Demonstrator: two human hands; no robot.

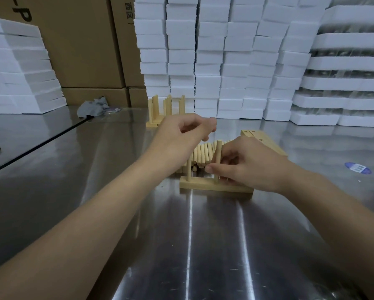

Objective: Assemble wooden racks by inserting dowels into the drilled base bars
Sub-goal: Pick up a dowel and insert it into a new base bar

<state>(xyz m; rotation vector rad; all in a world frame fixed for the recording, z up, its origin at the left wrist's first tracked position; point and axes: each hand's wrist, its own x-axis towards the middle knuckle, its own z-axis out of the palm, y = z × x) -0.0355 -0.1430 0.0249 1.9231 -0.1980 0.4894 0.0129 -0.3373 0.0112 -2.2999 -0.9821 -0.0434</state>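
The bar (203,186) lies on the steel table (181,245), just in front of a pile of loose dowels (201,154). Two dowels stand upright in it. The right hand (246,164) pinches the right dowel (219,148) low on its shaft, thumb and fingers (209,168) closed around it. The left dowel (188,172) stands free. The left hand (186,128) hovers above the pile, its fingers curled; whether they hold anything I cannot tell. Spare bars (265,140) lie behind the right hand, and finished racks (166,111) stand farther back.
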